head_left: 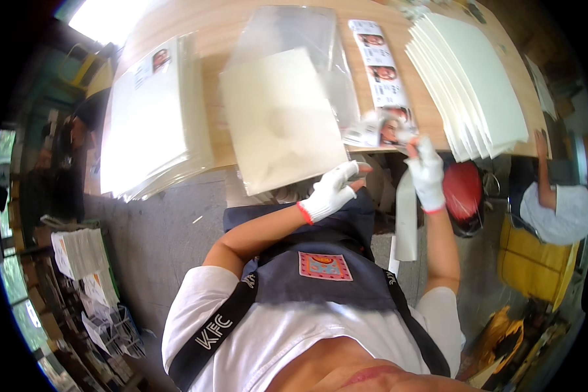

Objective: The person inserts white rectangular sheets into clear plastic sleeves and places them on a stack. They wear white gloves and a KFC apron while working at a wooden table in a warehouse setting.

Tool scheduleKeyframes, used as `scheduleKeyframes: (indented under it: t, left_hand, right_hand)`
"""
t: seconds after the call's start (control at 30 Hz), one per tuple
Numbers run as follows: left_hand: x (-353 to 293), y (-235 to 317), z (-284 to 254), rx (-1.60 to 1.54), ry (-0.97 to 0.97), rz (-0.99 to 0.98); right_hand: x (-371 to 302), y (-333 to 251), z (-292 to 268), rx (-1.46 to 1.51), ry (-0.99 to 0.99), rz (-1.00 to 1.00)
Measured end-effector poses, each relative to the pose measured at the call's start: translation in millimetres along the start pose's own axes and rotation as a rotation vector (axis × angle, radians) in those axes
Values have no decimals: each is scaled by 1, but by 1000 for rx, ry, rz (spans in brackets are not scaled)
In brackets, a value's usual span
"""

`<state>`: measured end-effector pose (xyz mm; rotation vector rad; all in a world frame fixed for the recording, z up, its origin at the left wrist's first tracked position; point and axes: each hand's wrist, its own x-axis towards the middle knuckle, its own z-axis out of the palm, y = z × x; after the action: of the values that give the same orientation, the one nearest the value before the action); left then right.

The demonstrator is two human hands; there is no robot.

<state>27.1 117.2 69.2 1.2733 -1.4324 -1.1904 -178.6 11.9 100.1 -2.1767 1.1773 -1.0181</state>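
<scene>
A cream-coloured board or envelope [284, 124] in a clear plastic sleeve lies in front of me, its near end over the table edge. My left hand [335, 191], in a white fingerless glove, is just below its near right corner, fingers apart and holding nothing I can see. My right hand [426, 171], gloved alike, closes its fingertips on the near end of a strip of labels [380, 72] printed with portraits. That end is curled and blurred by motion. A long pale strip [406, 219] hangs below the table edge beside my right hand.
At left is a stack of sleeved white sheets [147, 117], the top one bearing a portrait label. Clear sleeves [287, 29] lie behind the cream board. Fanned pale green-white boards [473, 85] are at right. Another person's arm [546, 170] reaches the table's right end.
</scene>
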Motion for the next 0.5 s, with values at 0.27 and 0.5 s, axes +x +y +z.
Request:
scheduleKeyframes:
  t: [0.27, 0.5]
  left_hand:
    - [5, -19, -119, 502, 460, 363]
    - [77, -27, -179, 627, 716, 419]
  right_hand:
    - [154, -11, 163, 25, -222, -305]
    - [216, 19, 219, 8, -317, -525]
